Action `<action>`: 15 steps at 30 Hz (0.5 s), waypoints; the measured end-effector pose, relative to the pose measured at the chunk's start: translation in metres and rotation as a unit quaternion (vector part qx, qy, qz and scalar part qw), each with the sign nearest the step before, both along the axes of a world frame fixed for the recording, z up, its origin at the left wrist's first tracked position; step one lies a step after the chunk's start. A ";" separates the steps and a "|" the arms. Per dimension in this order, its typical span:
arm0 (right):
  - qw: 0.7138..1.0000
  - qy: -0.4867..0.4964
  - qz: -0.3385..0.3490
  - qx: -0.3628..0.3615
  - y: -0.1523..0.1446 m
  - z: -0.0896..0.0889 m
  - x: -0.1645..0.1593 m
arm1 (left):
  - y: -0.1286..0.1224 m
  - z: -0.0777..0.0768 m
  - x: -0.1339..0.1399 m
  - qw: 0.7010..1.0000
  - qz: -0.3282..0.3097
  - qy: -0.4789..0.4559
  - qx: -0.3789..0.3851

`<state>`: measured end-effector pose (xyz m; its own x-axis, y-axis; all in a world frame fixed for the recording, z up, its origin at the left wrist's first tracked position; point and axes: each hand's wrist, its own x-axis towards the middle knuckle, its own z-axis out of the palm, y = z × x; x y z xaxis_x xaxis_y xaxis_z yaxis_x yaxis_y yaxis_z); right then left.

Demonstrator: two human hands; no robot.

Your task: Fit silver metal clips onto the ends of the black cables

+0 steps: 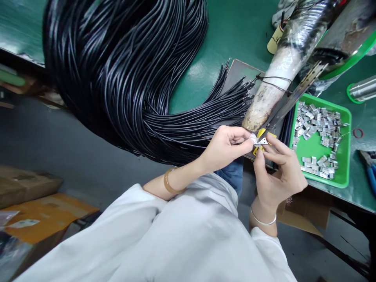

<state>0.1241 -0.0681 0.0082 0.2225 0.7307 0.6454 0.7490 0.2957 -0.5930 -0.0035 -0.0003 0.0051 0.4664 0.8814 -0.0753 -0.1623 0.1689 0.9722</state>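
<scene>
My left hand (226,147) is closed, with thumb and forefinger pinching the left end of a small silvery metal plate with dark holes (261,141). At the plate's right side is my right hand (277,168), its thumb and fingers bent and a little apart around the plate. Whether its fingertips touch the plate cannot be made out. Small yellow parts (261,133) show just behind and below the plate. A thick bundle of black cables (188,127) reaches in from the left, its stripped ends fanned out beside a whitish film-wrapped cylinder (272,82).
A green tray (348,156) of many small metal plates stands right of my hands. A slotted metal bar (302,86) slants beside the cylinder. Blue-handled pliers (370,172) and a red ring (358,133) lie on the green table (194,82). Cardboard boxes (47,215) stand at lower left.
</scene>
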 end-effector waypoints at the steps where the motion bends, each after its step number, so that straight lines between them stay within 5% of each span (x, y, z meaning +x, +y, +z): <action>1: 1.000 0.006 0.003 -0.003 -0.001 -0.001 0.000 | 0.000 0.000 -0.001 1.000 -0.004 -0.002 -0.003; 15: 0.999 0.017 0.021 -0.038 -0.002 -0.003 0.004 | -0.003 -0.004 -0.003 0.999 0.000 0.028 0.020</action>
